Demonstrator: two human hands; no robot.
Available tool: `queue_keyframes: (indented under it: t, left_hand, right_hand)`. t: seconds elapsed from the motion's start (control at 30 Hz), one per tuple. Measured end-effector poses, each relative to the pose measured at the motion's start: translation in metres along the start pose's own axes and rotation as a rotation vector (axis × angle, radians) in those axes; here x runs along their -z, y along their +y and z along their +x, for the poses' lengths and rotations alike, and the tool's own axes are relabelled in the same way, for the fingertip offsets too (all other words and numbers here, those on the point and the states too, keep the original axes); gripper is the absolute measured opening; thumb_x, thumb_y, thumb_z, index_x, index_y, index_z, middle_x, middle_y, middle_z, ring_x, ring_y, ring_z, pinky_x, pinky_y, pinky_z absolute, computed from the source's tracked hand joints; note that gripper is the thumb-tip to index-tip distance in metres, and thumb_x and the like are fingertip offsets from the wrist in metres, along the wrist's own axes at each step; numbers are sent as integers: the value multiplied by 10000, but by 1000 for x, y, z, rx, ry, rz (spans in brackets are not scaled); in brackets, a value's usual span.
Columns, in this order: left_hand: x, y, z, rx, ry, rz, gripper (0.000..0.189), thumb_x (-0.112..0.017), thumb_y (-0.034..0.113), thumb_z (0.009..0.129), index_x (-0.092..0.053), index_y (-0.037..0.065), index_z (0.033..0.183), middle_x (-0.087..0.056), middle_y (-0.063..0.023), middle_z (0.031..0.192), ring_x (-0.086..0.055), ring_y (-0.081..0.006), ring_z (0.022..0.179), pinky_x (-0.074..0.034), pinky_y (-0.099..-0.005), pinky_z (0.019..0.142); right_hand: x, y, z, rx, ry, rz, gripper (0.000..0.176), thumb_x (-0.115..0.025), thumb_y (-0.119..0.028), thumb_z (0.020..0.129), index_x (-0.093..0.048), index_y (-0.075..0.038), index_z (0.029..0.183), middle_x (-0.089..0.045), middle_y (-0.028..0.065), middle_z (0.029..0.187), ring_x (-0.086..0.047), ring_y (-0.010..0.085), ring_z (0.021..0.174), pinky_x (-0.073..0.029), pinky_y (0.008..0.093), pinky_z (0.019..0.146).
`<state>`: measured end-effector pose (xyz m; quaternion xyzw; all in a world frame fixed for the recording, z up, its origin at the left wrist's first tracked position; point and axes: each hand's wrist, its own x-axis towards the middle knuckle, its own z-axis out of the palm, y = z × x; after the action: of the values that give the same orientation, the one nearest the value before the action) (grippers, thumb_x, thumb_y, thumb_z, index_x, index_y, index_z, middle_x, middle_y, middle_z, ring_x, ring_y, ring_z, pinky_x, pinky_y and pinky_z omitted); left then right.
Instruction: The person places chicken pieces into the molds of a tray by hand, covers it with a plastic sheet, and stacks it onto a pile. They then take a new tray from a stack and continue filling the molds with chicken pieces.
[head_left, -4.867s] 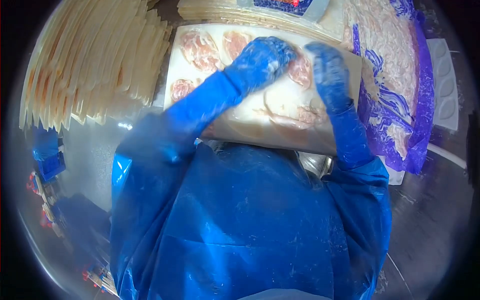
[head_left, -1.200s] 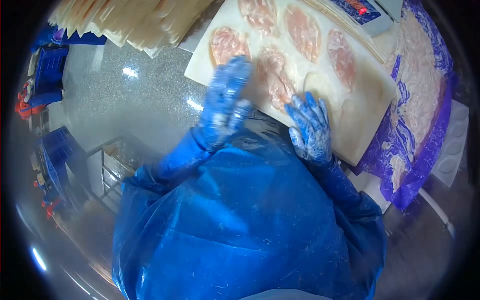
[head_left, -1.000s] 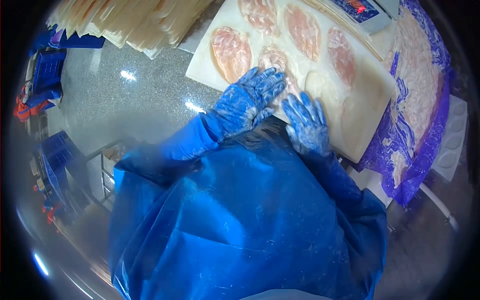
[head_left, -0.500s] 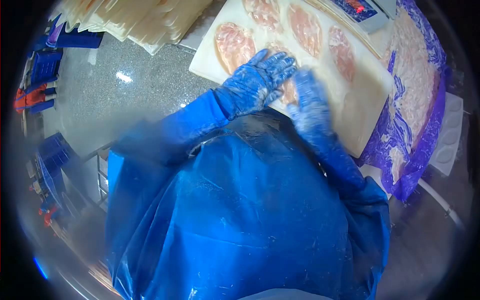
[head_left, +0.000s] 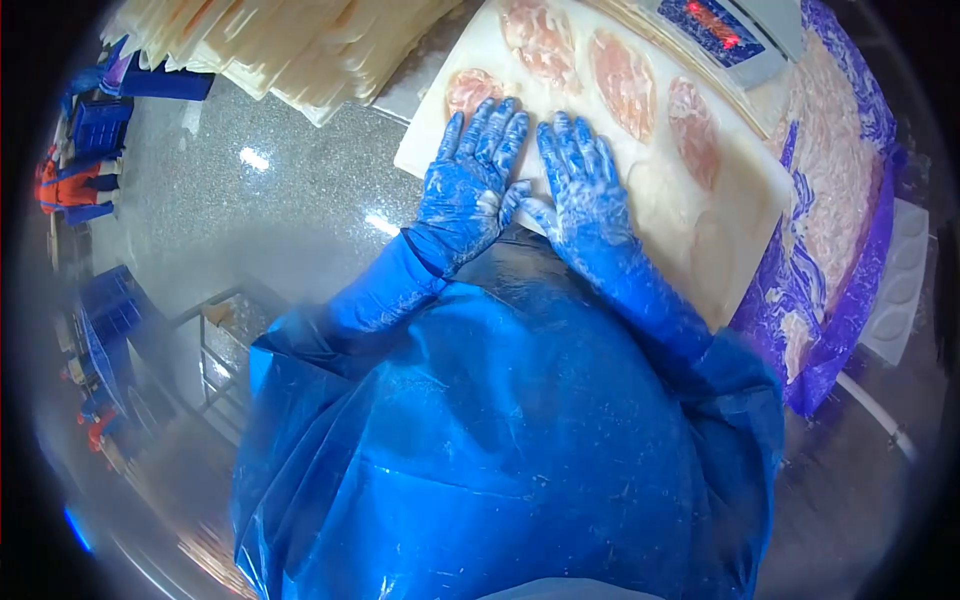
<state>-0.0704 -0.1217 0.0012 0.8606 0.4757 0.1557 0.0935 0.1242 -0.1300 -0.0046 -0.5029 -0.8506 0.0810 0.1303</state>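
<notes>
Both hands wear blue gloves smeared with white residue. My left hand [head_left: 468, 185] lies palm down with fingers stretched out, its fingertips over the lower part of a pale pink meat piece [head_left: 474, 90] at the left of the white board [head_left: 655, 205]. Beside it, my right hand [head_left: 583, 185] rests flat on the board, fingers extended, below another meat piece [head_left: 541, 42]. The two thumbs nearly meet. Further right on the board lie two more flat pieces, one [head_left: 624, 84] near the middle and one [head_left: 694, 135] nearer the right edge.
A stack of pale sheets [head_left: 290, 45] stands at upper left. A device with a red display [head_left: 712, 35] is at upper right. Purple plastic [head_left: 868, 270] holds a pale pink meat mass [head_left: 825, 160]. A person in orange [head_left: 70, 187] is far left.
My left hand has moved left and turned its fingers upward. My right hand has shifted slightly left and is no longer blurred. The meat piece that lay between the hands is no longer visible.
</notes>
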Motion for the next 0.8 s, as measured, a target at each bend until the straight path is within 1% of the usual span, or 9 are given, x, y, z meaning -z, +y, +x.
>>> queue_keyframes:
  t: [0.2,0.27,0.33,0.4,0.47,0.53,0.6,0.73,0.8]
  left_hand:
    - [7,-22,43,62,197,-385,667,-477,374,1014,-293,8,1541,-286,-206,1599,-257,-384,1485,-123,-521,1222]
    - [6,-42,88,-90,262,-161,671,-447,425,1030,-287,28,1546,-271,-201,1608,-228,-380,1498,-133,-552,1210]
    - [-2,-16,141,138,294,-430,717,-443,482,1014,-282,33,1549,-264,-211,1608,-208,-384,1502,-115,-550,1213]
    - [-49,-14,174,229,571,242,629,-548,419,934,-446,91,1461,-434,-195,1510,-385,-375,1403,-241,-511,1187]
    - [-85,-34,164,123,353,245,787,-478,567,963,-298,83,1557,-289,-212,1596,-227,-405,1487,-91,-549,1216]
    - [-65,-49,169,-34,405,270,749,-504,533,960,-334,89,1539,-336,-207,1570,-280,-406,1457,-162,-574,1186]
    - [-56,-46,165,122,191,577,660,-473,454,1006,-313,136,1563,-337,-184,1581,-318,-392,1443,-244,-580,1157]
    - [-53,-72,155,-82,163,273,670,-361,490,1041,-206,155,1600,-195,-152,1650,-164,-363,1521,-84,-572,1202]
    - [-40,-28,151,92,195,346,685,-443,440,1010,-261,99,1575,-269,-209,1609,-240,-389,1494,-212,-608,1163]
  right_hand:
    - [13,23,8,-39,65,298,681,-510,-377,1001,-318,13,1525,-310,211,1588,-272,359,1479,-171,468,1223]
    - [49,37,17,-735,414,1562,605,-469,-302,1033,-333,50,1505,-346,179,1577,-309,300,1469,-210,409,1221]
    - [53,46,-8,-631,521,1390,572,-363,-298,1066,-299,43,1521,-341,171,1580,-310,278,1469,-197,406,1226]
    - [50,58,-30,-526,644,1201,547,-258,-294,1100,-266,35,1537,-335,163,1584,-311,257,1469,-185,403,1231]
    - [45,79,-57,-578,601,1404,503,-495,-260,1042,-475,89,1404,-537,148,1419,-482,213,1319,-337,346,1150]
    - [74,92,-78,-1000,295,1769,464,-275,-200,1092,-419,32,1468,-471,192,1484,-416,250,1405,-277,374,1195]
    - [73,86,-117,-470,374,1123,409,-490,-226,1037,-556,19,1358,-602,166,1344,-524,196,1271,-369,369,1122]
    - [131,183,-183,-573,514,1164,228,-515,-128,1000,-664,-9,1125,-687,104,1173,-642,212,1064,-484,349,952]
    - [144,243,-216,-746,486,931,177,-610,-167,948,-676,-13,1007,-709,94,1049,-664,217,954,-502,350,855]
